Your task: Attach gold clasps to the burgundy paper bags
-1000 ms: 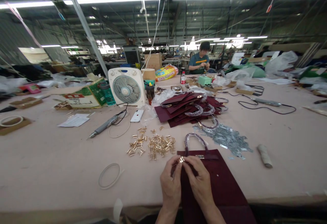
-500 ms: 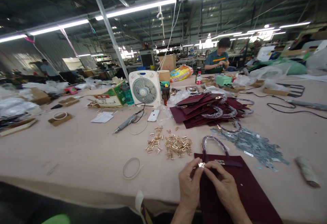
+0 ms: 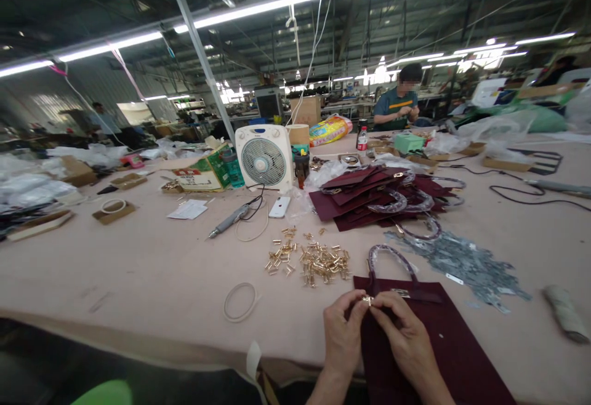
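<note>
A small gold metal fitting is pinched between the fingertips of my left hand and my right hand. Both hands are closed on it, above the top edge of a dark maroon bag panel. The panel lies at the table's front with a plastic-wrapped handle arching from its far edge. A gold plate sits on the panel just beyond my right fingers. Left of the handle is a pile of gold fittings. My fingers partly hide the held piece.
Flat grey metal plates lie scattered at right, near a pale roll. Behind is a stack of maroon panels. A fan, a phone, a corded electric screwdriver and a white ring are on the table. A co-worker sits opposite.
The gold fitting has turned slightly between my fingertips and shows a different face. My hands stay in nearly the same place, while the whole view has shifted a little.
</note>
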The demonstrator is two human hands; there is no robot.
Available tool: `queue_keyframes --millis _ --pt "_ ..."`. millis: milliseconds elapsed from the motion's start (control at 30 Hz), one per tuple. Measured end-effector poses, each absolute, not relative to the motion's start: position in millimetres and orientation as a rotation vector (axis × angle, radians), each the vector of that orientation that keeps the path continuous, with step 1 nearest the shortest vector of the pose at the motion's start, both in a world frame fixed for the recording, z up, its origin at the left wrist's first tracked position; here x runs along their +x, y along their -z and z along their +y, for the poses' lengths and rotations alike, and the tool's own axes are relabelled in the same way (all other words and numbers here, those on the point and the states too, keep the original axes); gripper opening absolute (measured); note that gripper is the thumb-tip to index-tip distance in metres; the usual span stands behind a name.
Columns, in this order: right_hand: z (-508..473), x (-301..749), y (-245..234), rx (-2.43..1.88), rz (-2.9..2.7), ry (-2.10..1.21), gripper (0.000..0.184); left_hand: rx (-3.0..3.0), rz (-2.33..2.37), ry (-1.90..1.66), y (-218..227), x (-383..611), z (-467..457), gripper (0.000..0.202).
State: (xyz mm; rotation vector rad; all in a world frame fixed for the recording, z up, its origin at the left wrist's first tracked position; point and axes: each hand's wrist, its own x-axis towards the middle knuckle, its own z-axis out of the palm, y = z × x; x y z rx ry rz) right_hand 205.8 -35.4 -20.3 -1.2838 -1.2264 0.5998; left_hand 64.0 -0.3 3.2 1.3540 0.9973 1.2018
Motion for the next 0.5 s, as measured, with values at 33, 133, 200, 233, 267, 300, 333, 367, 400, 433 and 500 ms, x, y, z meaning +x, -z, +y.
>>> queue_keyframes --millis 33,133,200,233,267,300,333,367,400,433,500 --pt "-35.8 205.8 20.2 -1.293 -1.205 -0.612 0.020 1.353 1.006 -1.207 -4.1 63.8 -0.5 0.031" --pt "-35.5 208.5 21.4 -1.355 -1.090 -0.664 0.030 1.358 1.005 -1.235 -5.9 63.9 -2.1 0.031" --pt "-33.7 211.7 22.5 -1.385 -1.048 -0.693 0.036 1.391 0.988 -1.255 -5.6 64.1 -3.4 0.031" --pt "-32.4 213.3 23.0 -1.388 -1.048 -0.707 0.037 1.416 0.979 -1.263 -5.2 64.2 -4.0 0.031" --pt "-31.2 214.5 23.3 -1.386 -1.058 -0.725 0.037 1.441 0.974 -1.271 -4.7 64.2 -4.5 0.030" --pt "-30.2 215.3 23.4 -1.382 -1.068 -0.743 0.037 1.464 0.974 -1.278 -4.2 64.2 -4.9 0.030" --pt "-29.5 215.5 23.2 -1.380 -1.075 -0.761 0.038 1.484 0.975 -1.283 -3.9 64.1 -5.3 0.030" --pt "-29.2 215.2 22.8 -1.382 -1.079 -0.772 0.038 1.500 0.979 -1.289 -3.6 63.9 -5.6 0.030" --pt "-29.6 214.3 22.1 -1.387 -1.081 -0.775 0.038 1.517 0.982 -1.295 -3.5 63.8 -6.0 0.030" --pt "-30.4 213.0 21.2 -1.395 -1.081 -0.769 0.038 1.538 0.985 -1.301 -3.4 63.6 -6.5 0.030" --pt "-33.2 210.0 19.1 -1.413 -1.079 -0.737 0.039 1.593 0.986 -1.314 -3.5 63.6 -7.7 0.029"
